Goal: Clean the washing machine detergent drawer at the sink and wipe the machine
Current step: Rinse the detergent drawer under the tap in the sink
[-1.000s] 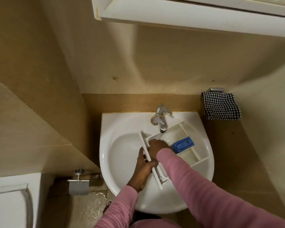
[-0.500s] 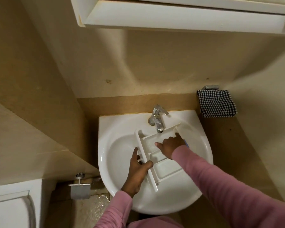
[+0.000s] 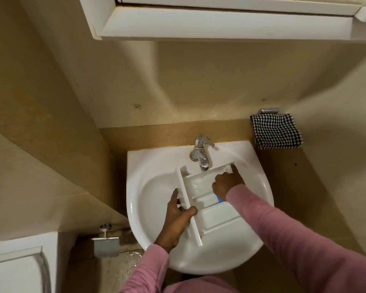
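The white detergent drawer (image 3: 211, 216) lies in the white sink (image 3: 148, 187), under the chrome tap (image 3: 200, 152). My left hand (image 3: 176, 220) grips the drawer's long front panel, thumb over its edge. My right hand (image 3: 227, 182) rests inside the drawer's far compartment, its forefinger stretched to the far right corner. A sliver of the drawer's blue insert (image 3: 219, 199) shows beside my right wrist; the rest is hidden by my pink sleeve. I cannot tell whether water runs from the tap.
A black-and-white checked cloth (image 3: 276, 132) hangs on a metal holder right of the sink. A white cabinet (image 3: 220, 20) overhangs the wall above. At lower left are a metal toilet-paper holder (image 3: 106, 244) and a white toilet cistern (image 3: 15, 267). Wet floor shows below the sink.
My right hand has moved from the drawer's near-left compartment across to its far right corner, covering most of the blue insert. My left hand keeps its grip. The camera tilted slightly.
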